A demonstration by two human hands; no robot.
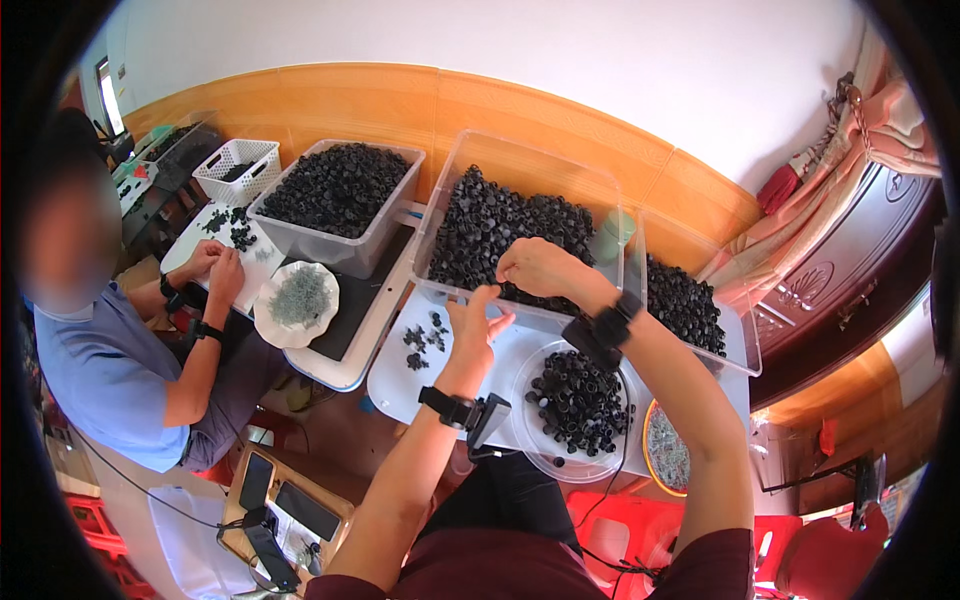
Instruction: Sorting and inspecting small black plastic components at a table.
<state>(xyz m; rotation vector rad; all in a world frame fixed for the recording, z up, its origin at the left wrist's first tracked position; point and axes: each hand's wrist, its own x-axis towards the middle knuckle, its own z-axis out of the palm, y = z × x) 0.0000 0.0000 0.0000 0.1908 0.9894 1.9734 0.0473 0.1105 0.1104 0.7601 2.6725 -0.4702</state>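
Observation:
My left hand [472, 335] is raised over the white table, its upper fingertips pinched close to my right hand. My right hand [540, 268] reaches in from the right with its fingers pressed together. A small dark spot shows between the two sets of fingertips, too small to name. Just behind them stands a large clear bin [578, 320] heaped with small black cap-like parts [500, 220]. Several loose black pieces [425, 338] lie on the table left of my left hand. Below my right forearm is a round clear tray [530, 440] holding more black parts [578, 400].
Another clear bin [740, 325] of black parts stands at the right, near an orange-rimmed basket [655, 475]. At the left a co-worker [120, 370] sits by a grey bin [375, 225] and a white scalloped plate [265, 325] of fine pale pieces. Phones lie on a wooden stool [340, 500].

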